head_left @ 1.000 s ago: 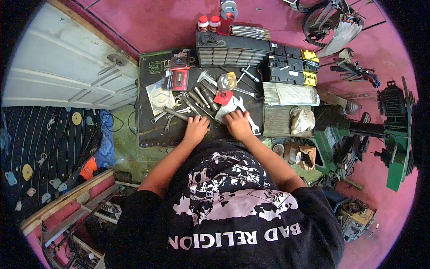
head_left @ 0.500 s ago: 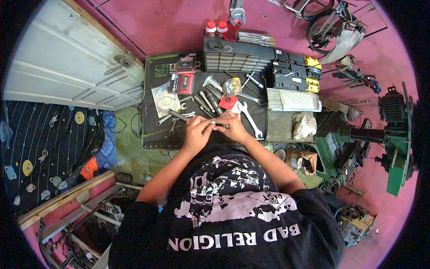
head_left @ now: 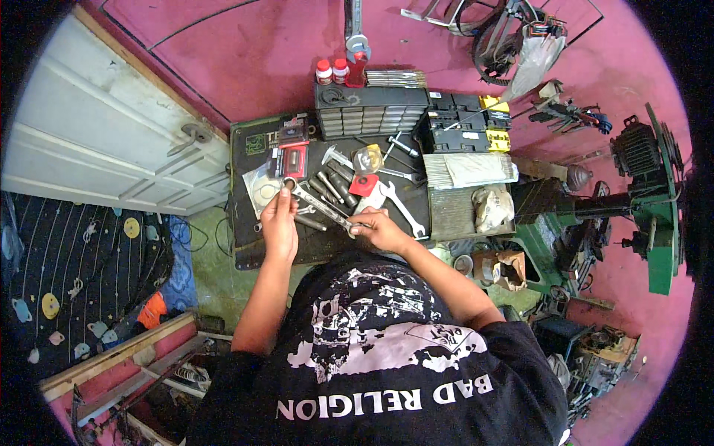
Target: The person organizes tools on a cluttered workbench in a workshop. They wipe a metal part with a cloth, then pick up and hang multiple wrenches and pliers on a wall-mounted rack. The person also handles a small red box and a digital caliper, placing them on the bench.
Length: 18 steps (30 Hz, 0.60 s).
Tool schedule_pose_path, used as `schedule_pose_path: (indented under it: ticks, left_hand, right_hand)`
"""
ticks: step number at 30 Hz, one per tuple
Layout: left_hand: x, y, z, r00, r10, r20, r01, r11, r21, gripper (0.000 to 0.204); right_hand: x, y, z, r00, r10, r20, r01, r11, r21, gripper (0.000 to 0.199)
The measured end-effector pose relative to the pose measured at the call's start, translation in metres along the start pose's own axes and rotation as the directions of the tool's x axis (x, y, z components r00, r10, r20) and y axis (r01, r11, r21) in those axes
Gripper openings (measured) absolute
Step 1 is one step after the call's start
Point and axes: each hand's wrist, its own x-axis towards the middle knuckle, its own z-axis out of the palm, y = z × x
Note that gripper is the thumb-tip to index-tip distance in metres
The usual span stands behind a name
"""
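Between my two hands a combination wrench (head_left: 321, 205) slants over the bench mat, its ring end up at the left. My left hand (head_left: 280, 227) grips it near the ring end, thumb and fingers closed. At its lower end my right hand (head_left: 380, 229) pinches it with bent fingers. Just beyond lie several dark metal cylinders (head_left: 341, 189), like long sockets. A dark rod (head_left: 311, 222) rests beneath the held wrench. Right of these is a large open-ended wrench (head_left: 404, 208), beside a red square piece (head_left: 363, 184).
A caliper (head_left: 336, 157) and a round clear container (head_left: 367, 158) lie farther back on the dark mat (head_left: 248, 251). Behind stands a drawer cabinet (head_left: 372, 100), with black-and-yellow cases (head_left: 455, 123) beside it. A ribbed tray (head_left: 454, 212) holds a plastic-wrapped bundle (head_left: 493, 208).
My hands were close together on a dark, bar-like shape. Now they are farther apart, the left raised leftward, and the wrench's flat face shows between them. The whole view has shifted.
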Motion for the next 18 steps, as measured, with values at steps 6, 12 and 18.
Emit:
schedule_pose_path:
  ticks: [6, 12, 18]
  left_hand:
    - [-0.003, -0.021, 0.025, 0.897, -0.077, 0.434, 0.107, 0.993, -0.047, 0.029]
    - [-0.020, -0.014, 0.059, 0.963, -0.045, 0.265, 0.007, 0.990, 0.143, 0.014]
    - [-0.014, 0.002, 0.078, 0.973, -0.034, 0.230, -0.021, 0.973, 0.231, 0.024]
  right_hand:
    - [-0.008, -0.017, -0.015, 0.975, -0.007, 0.223, -0.193, 0.478, 0.857, 0.038]
    - [-0.023, -0.039, -0.041, 0.975, 0.002, 0.222, -0.158, 0.708, 0.688, 0.042]
    - [-0.024, -0.055, -0.059, 0.979, -0.032, 0.201, -0.105, 0.767, 0.633, 0.039]
